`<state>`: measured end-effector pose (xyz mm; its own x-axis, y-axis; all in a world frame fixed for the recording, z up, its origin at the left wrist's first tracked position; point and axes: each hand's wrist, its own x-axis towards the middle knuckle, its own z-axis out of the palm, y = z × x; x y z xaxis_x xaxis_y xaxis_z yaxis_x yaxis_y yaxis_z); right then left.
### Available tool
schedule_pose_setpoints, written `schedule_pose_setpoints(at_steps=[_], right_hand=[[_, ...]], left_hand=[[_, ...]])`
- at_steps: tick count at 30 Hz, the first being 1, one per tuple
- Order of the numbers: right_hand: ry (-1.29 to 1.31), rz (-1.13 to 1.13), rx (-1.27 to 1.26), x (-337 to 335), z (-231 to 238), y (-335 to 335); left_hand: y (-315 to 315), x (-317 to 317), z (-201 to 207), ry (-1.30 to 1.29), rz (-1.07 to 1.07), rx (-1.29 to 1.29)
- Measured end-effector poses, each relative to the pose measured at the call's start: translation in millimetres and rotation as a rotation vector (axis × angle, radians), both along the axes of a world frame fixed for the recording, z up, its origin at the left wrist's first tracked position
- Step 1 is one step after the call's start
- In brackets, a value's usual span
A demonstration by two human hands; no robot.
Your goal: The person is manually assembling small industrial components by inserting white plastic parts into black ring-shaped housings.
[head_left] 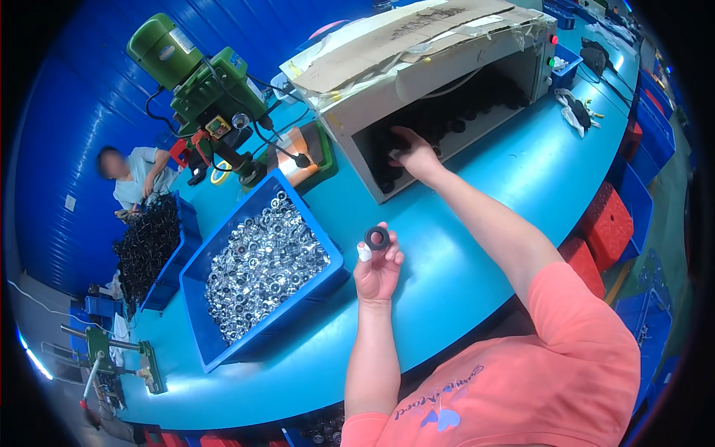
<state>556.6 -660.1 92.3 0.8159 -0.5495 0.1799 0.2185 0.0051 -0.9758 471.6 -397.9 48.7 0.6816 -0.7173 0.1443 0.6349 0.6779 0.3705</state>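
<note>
Apparently to show its face, a black ring (368,240) is pinched by the left hand (376,277) in front of the open-fronted box (417,86). Dark parts (454,123) are kept inside; whether one is gripped there by the right hand (417,158) cannot be told. Left of the box, shiny parts (261,261) are held in a blue bin (316,296).

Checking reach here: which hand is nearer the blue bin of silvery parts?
Left. The left hand is just right of the bin; the right hand is farther, at the open white box.
</note>
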Motion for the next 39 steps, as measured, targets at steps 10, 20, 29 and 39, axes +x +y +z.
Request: schedule_pose_setpoints(at_steps=[10, 20, 29, 39], right_hand=[[0.197, 0.104, -0.067, -63.1, -16.2, 4.9], [0.293, 0.209, -0.633, -104.9, -40.1, 18.7], [0.012, 0.395, -1.123, -81.1, -9.1, 78.2], [0.052, 0.665, -1.146, -16.8, -7.4, 131.6]], left_hand=[[-0.5, -0.2, -1.7, 0.001, -0.027, -0.028], [-3.4, -0.6, -0.3, 0.005, -0.033, -0.04], [2.2, 2.6, -4.2, 0.002, -0.033, -0.073], [8.4, -5.1, 0.9, -0.149, -0.083, -0.081]])
